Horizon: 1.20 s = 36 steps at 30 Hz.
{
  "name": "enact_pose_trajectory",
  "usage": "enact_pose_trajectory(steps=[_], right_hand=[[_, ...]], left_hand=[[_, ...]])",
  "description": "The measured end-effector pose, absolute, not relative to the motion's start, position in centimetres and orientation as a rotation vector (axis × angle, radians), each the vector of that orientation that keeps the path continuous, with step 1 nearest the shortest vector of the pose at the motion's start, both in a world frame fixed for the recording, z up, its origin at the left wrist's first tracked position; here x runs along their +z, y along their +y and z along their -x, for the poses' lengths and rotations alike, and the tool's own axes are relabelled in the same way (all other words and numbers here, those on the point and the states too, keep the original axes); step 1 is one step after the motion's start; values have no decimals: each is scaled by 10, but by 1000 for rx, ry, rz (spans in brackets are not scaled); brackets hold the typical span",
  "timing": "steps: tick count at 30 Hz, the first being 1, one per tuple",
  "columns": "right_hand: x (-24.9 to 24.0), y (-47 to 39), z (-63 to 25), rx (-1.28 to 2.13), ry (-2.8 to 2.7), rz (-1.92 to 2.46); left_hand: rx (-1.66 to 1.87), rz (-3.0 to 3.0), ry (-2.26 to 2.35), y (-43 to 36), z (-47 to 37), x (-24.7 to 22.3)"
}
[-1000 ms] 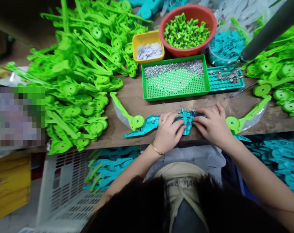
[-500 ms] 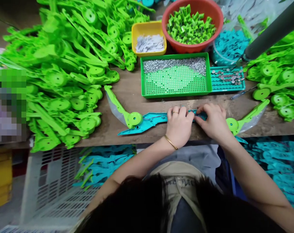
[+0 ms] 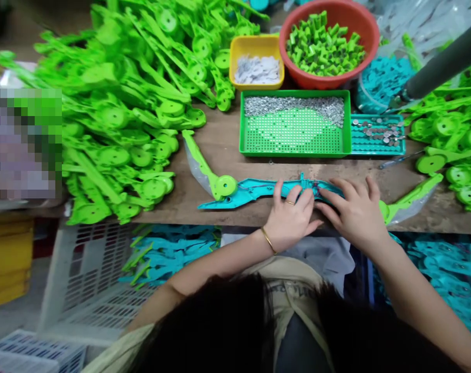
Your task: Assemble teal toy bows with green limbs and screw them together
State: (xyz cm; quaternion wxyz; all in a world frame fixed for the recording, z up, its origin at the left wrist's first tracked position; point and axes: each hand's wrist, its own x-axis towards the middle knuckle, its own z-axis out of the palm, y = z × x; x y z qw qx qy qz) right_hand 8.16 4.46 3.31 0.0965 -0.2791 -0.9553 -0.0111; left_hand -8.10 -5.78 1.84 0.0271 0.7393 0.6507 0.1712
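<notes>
A long teal plastic part (image 3: 254, 190) lies across the front of the wooden table, with thin wires and a small upright piece near its middle. A green arm with a round disc (image 3: 225, 185) joins its left end, and another green arm (image 3: 414, 199) is at the right end. My left hand (image 3: 291, 215) rests on the near edge of the teal part, fingers apart. My right hand (image 3: 354, 210) touches the part right of its middle, its fingers spread, covering some of it.
A green perforated tray (image 3: 295, 153) of small metal pieces stands behind the part, beside a teal tray (image 3: 379, 150) of round metal pieces. Farther back are a yellow bin (image 3: 256, 86) and a red bowl (image 3: 328, 80). Green parts (image 3: 114, 119) are heaped at left.
My hands have moved slightly apart and their fingers have spread, exposing the middle of the teal part. The whole view has shifted, with the table items now farther right.
</notes>
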Motion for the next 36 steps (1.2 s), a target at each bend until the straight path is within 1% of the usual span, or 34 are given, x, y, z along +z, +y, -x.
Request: enact_pose_trajectory(steps=[2,5,7,9,16,21,25,27,31,36], right_hand=[[34,50,-82,48,-2803,806],[35,56,-76,142,-2705,845],[34,54,-67,161,-2672,851],[33,47,-55,170,-2688,797],[23,29,-22,90,-2773,581],[23,29,-24,108,-2850,634],[30,31,-42,195,-2759,747],[34,36,-57,221,-2677,871],[43,48,-92,218,-2503,1127],[42,47,-107,194,-2468,1185]], left_hand=[[664,-2293,2015,-66,95,17],[858,-2132,2264,-85,129,17],[887,-1993,2458,-97,152,19],[854,-1948,2533,-105,167,20],[614,-2137,2315,-95,158,16],[491,-2126,2227,-81,151,16],[425,-2128,2191,-78,153,20],[452,-2134,2168,-79,155,21],[637,-2123,2121,-80,160,22],[755,-2138,2115,-70,177,42]])
